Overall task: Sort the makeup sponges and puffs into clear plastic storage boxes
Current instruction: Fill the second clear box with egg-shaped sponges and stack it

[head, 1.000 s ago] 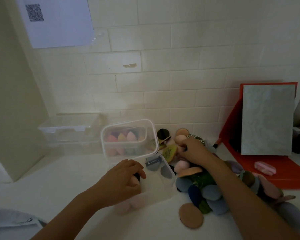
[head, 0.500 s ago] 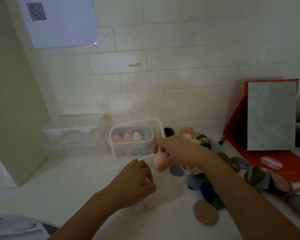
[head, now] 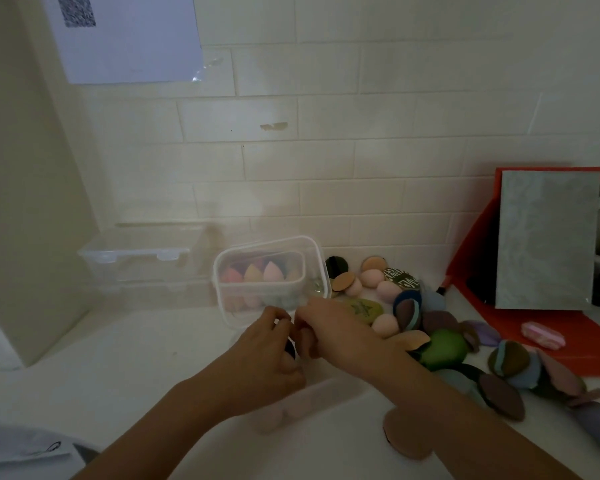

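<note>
Fingers of the left hand are curled over the near clear box; whether they grip its rim cannot be told. Far left on the table, stacked clear boxes stand against the wall. Just right of them a smaller lidded box holds teardrop sponges in rows. In front of it the right hand meets the left above the near clear box, its fingers bent round what looks like a pink sponge. Pale sponges lie inside that box. Right of the hands, a pile of puffs and loose sponges spreads toward a red board.
</note>
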Demonstrator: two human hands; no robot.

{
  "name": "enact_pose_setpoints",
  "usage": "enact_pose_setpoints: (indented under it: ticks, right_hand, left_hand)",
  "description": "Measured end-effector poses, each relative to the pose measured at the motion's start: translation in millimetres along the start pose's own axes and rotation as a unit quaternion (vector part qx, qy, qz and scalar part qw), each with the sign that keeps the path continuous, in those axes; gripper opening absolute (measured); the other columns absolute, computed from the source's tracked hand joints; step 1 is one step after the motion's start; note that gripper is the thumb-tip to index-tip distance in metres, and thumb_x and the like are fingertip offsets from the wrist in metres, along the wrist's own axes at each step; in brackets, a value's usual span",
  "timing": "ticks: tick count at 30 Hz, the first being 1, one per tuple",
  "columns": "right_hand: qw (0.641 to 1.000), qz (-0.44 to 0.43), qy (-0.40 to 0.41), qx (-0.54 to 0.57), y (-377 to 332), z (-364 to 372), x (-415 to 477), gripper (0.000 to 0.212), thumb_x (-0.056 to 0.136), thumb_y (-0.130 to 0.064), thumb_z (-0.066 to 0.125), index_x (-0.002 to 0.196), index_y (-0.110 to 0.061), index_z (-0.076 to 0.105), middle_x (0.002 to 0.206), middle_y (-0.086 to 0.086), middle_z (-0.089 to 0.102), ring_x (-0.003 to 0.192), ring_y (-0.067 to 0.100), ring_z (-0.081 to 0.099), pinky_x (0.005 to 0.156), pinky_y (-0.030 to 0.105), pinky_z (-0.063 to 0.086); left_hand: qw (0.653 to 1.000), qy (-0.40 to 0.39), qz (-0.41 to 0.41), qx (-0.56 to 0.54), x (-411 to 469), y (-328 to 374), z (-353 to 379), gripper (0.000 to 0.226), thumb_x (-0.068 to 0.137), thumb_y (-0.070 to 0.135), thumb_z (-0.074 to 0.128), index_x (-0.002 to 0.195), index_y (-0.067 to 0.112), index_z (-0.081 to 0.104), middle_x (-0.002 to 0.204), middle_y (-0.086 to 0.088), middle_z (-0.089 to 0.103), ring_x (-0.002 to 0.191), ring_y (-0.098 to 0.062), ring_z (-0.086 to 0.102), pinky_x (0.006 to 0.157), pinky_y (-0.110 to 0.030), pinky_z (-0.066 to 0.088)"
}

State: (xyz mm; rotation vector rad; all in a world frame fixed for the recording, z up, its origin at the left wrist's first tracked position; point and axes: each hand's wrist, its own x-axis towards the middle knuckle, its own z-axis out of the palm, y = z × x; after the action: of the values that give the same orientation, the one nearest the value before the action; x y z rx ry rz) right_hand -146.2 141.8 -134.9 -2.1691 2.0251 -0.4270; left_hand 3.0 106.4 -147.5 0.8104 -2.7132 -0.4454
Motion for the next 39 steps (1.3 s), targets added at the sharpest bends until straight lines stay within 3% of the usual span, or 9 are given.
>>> enact_pose_setpoints:
  ticks: [4, 8, 13, 19, 26, 32, 35, 37, 39]
  right_hand:
    - [0.996, 0.009, 0.023, 0.082, 7.9, 4.6, -1.9, 0.03, 0.081, -0.009, 0.066, 0.11, -0.01, 0.056, 0.092, 0.005, 0.066, 0.087, 0.018, 0.062, 0.073, 0.029, 0.049]
    - [0.988, 0.022, 0.044, 0.145, 13.0, 6.6, -3.8, 0.025, 0.084, -0.016, 0.066, 0.106, -0.013, 0.054, 0.092, 0.005, 0.066, 0.082, 0.017, 0.063, 0.078, 0.037, 0.054]
    - [0.969, 0.051, -0.046, 0.235, 20.6, -15.8, -5.4, 0.029, 0.086, -0.01, 0.064, 0.113, -0.018, 0.055, 0.108, 0.003, 0.068, 0.096, 0.014, 0.065, 0.088, 0.033, 0.054]
    - [0.944, 0.054, -0.124, 0.301, 28.6, -26.8, -9.0, 0.032, 0.091, -0.007, 0.056, 0.121, -0.017, 0.051, 0.118, 0.001, 0.066, 0.107, 0.014, 0.063, 0.094, 0.029, 0.051]
    - [0.984, 0.112, 0.102, 0.098, 50.3, -54.9, -12.6, 0.016, 0.088, -0.012, 0.062, 0.103, -0.014, 0.066, 0.103, 0.001, 0.067, 0.098, 0.016, 0.062, 0.088, 0.027, 0.05]
    - [0.971, 0.235, -0.037, 0.008, 80.6, -50.1, -15.0, 0.031, 0.082, -0.011, 0.065, 0.113, -0.012, 0.059, 0.104, 0.004, 0.06, 0.092, 0.02, 0.058, 0.076, 0.029, 0.052]
    - [0.971, 0.227, -0.078, 0.012, 84.5, -38.8, -15.6, 0.008, 0.087, -0.024, 0.063, 0.089, -0.018, 0.059, 0.082, -0.001, 0.055, 0.075, 0.013, 0.053, 0.056, 0.02, 0.039]
    - [0.976, 0.201, -0.079, 0.019, 87.5, -36.7, -17.4, 0.019, 0.088, -0.029, 0.061, 0.073, -0.026, 0.05, 0.072, -0.003, 0.052, 0.065, 0.01, 0.049, 0.055, 0.021, 0.036]
    - [0.978, 0.187, -0.09, 0.022, 89.3, -39.7, -20.4, 0.011, 0.085, -0.03, 0.066, 0.089, -0.027, 0.056, 0.084, -0.003, 0.059, 0.073, 0.01, 0.054, 0.062, 0.022, 0.043]
  left_hand:
    - [0.999, 0.002, 0.006, 0.039, -0.2, -5.5, 2.7, 0.032, 0.08, 0.041, 0.056, 0.109, 0.028, 0.056, 0.135, 0.008, 0.026, 0.129, -0.007, 0.023, 0.1, -0.012, 0.023]
    - [0.995, -0.033, -0.004, 0.092, -0.1, -5.2, 2.2, 0.071, 0.062, 0.064, 0.024, 0.117, 0.033, 0.054, 0.155, 0.001, 0.008, 0.142, -0.012, -0.006, 0.112, -0.026, 0.003]
    - [0.993, -0.068, -0.012, 0.095, 0.6, -3.6, -1.6, 0.041, 0.085, 0.048, 0.046, 0.125, 0.04, 0.047, 0.157, -0.003, 0.005, 0.144, -0.015, -0.001, 0.115, -0.03, 0.008]
    - [0.99, -0.081, -0.01, 0.111, 1.4, -9.3, 2.8, 0.051, 0.088, 0.049, 0.041, 0.137, 0.049, 0.028, 0.158, 0.001, -0.001, 0.144, -0.018, -0.003, 0.116, -0.036, 0.008]
    - [0.991, -0.084, -0.024, 0.102, 0.7, -8.1, 2.0, 0.072, 0.064, 0.065, 0.02, 0.134, 0.049, 0.032, 0.157, 0.004, 0.0, 0.144, -0.017, -0.003, 0.117, -0.035, 0.01]
    - [0.99, -0.087, -0.027, 0.105, 1.2, -8.2, 2.4, 0.072, 0.064, 0.066, 0.02, 0.133, 0.05, 0.031, 0.157, 0.007, -0.003, 0.144, -0.015, -0.005, 0.118, -0.035, 0.01]
    - [0.989, -0.09, -0.025, 0.116, 1.7, -9.7, 3.6, 0.059, 0.075, 0.057, 0.031, 0.133, 0.049, 0.032, 0.157, 0.007, -0.004, 0.144, -0.015, -0.005, 0.117, -0.034, 0.008]
    - [0.988, -0.09, -0.023, 0.12, 2.7, -10.8, 4.3, 0.052, 0.083, 0.052, 0.038, 0.134, 0.049, 0.032, 0.157, 0.007, -0.004, 0.144, -0.015, -0.006, 0.117, -0.035, 0.009]
    - [0.988, -0.091, -0.021, 0.124, 3.3, -11.3, 4.5, 0.05, 0.084, 0.052, 0.039, 0.134, 0.048, 0.032, 0.157, 0.006, -0.004, 0.144, -0.016, -0.006, 0.117, -0.036, 0.009]
